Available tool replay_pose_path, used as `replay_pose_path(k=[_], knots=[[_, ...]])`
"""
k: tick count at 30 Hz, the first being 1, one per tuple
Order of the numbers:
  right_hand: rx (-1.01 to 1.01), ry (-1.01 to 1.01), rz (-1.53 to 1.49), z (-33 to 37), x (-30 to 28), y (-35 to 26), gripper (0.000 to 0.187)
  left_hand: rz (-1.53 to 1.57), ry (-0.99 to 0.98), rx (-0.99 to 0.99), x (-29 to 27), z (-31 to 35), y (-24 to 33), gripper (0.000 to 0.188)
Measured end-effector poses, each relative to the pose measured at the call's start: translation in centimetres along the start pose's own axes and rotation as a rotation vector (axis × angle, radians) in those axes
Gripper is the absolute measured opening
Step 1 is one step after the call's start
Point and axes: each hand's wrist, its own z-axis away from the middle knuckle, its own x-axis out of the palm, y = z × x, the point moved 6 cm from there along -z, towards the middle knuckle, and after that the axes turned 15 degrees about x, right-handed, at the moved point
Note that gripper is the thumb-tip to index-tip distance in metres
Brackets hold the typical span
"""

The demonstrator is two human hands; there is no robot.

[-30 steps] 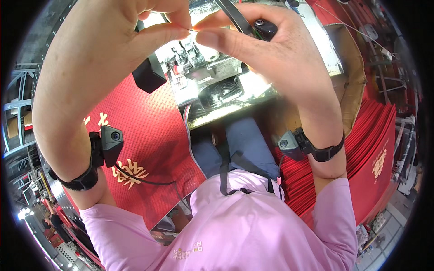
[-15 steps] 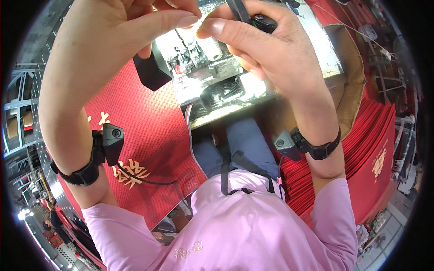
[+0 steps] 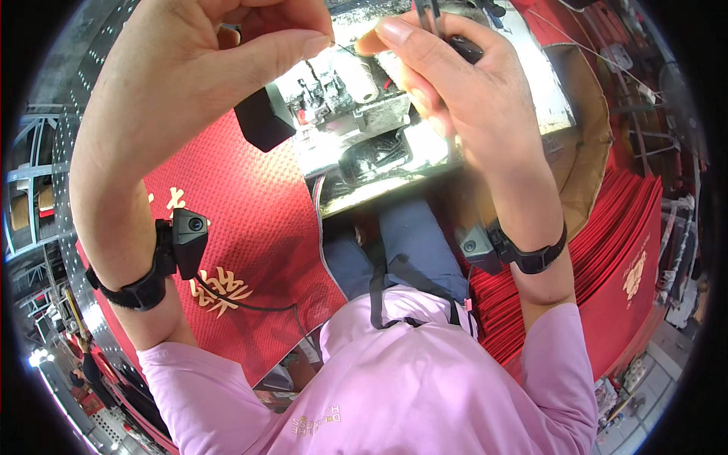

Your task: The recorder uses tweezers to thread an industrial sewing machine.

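Note:
My left hand (image 3: 235, 57) is closed in a pinch at the top of the view, above a brightly lit sewing machine (image 3: 341, 106). A fine thread (image 3: 345, 50) shows between its fingertips and those of my right hand (image 3: 462, 83). That hand is also closed, thumb against forefinger, a short gap to the right. A dark pronged item (image 3: 428, 15) and a black rounded piece (image 3: 466, 50) lie against its fingers; I cannot tell what they are. Beside my left hand hangs a black box-like piece (image 3: 265, 117). Part of the left fingers is cut off by the upper edge.
Red textured fabric (image 3: 243, 197) with gold characters spreads left of the machine. A thick stack of red sheets (image 3: 561, 280) stands on the right, near a brown cardboard box edge (image 3: 588, 159). Small cameras are strapped to both forearms. My legs are under the table edge (image 3: 394, 186).
My hands have drawn apart. The right one has shifted to the right, with its fingertips away from the left ones, and the left has moved slightly down. The black box-like piece has shifted slightly right.

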Motion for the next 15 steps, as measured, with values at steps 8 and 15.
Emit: replay_pose_path(k=[8,15], knots=[[-0.253,0.016,0.078,0.1,0.9,0.0,0.021,-0.170,-0.178,0.005,-1.6,0.6,-0.8,0.005],[-0.236,0.034,0.109,-0.1,0.8,0.0,0.018,-0.130,-0.038,0.145,0.4,0.0,0.9,0.005]])
